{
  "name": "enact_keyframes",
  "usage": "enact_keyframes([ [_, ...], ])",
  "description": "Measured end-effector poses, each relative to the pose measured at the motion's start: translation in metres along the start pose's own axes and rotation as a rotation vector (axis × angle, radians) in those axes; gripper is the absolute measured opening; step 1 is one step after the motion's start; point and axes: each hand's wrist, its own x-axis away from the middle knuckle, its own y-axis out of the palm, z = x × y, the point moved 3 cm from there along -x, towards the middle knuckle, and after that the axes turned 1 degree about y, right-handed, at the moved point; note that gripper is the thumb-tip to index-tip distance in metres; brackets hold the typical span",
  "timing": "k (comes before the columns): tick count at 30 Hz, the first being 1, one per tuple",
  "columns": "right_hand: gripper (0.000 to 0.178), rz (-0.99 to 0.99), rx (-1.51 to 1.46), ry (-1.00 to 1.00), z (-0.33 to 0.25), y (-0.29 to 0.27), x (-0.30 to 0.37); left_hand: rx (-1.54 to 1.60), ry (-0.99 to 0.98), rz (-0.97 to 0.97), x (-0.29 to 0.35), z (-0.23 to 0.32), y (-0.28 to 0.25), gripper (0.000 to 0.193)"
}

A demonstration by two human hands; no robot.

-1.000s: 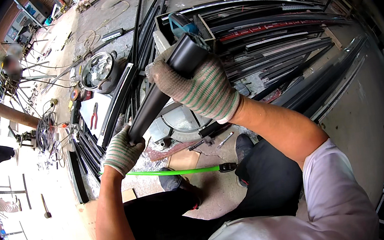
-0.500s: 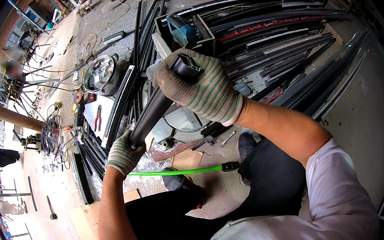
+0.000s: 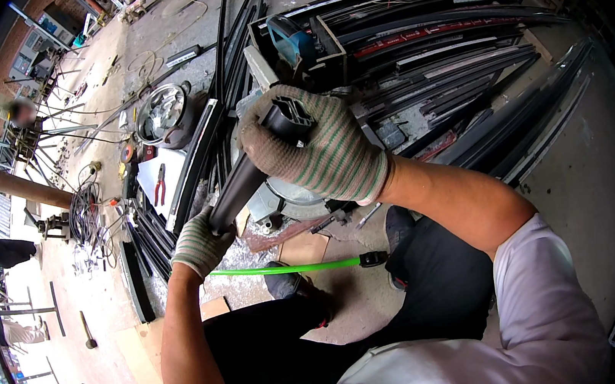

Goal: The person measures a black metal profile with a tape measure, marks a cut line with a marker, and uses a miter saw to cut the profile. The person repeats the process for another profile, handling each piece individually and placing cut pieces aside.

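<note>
Both of my hands wear pale knit gloves with green stripes, and they hold one black hollow profile (image 3: 239, 188) slantwise in front of me. My left hand (image 3: 204, 244) is closed round its lower end. Near the upper end my right hand (image 3: 317, 145) grips it with the fingers wrapped over, and the hollow, ribbed end face shows beside the thumb. Beneath the profile is a round grey metal base (image 3: 299, 194), partly hidden by my right hand. Below my hands, a bright green strip (image 3: 286, 269) with a black end piece (image 3: 373, 259) stretches across near my shoes.
Long dark profiles (image 3: 456, 85) lie piled at the right and ahead. A blue power tool (image 3: 292, 40) sits in an open box. Left of my hands are a round metal pot (image 3: 162, 116), red-handled pliers (image 3: 159, 184) and coiled cable (image 3: 83, 212). Other people are at the far left.
The profile's upper end has tipped slightly, so more of its hollow end face shows. Both hands keep their grip. The whole view has shifted a little.
</note>
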Motion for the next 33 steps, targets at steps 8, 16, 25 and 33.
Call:
enact_keyframes([
  [8, 0.012, -0.063, 0.041, -0.028, -0.002, 0.003, 0.004, 0.005, 0.021, 0.022, 0.002, 0.005, -0.001, 0.026],
  [16, 0.012, -0.082, 0.022, -0.045, 0.0, 0.003, 0.005, -0.051, -0.006, -0.01, 0.001, 0.0, -0.002, 0.038],
  [25, 0.021, -0.064, 0.037, -0.109, 0.003, 0.005, 0.005, -0.053, -0.028, -0.02, 0.005, 0.013, -0.005, 0.036],
  [33, 0.013, -0.13, 0.069, -0.054, 0.001, 0.002, 0.007, -0.116, -0.035, 0.016, 0.007, 0.021, -0.004, 0.031],
])
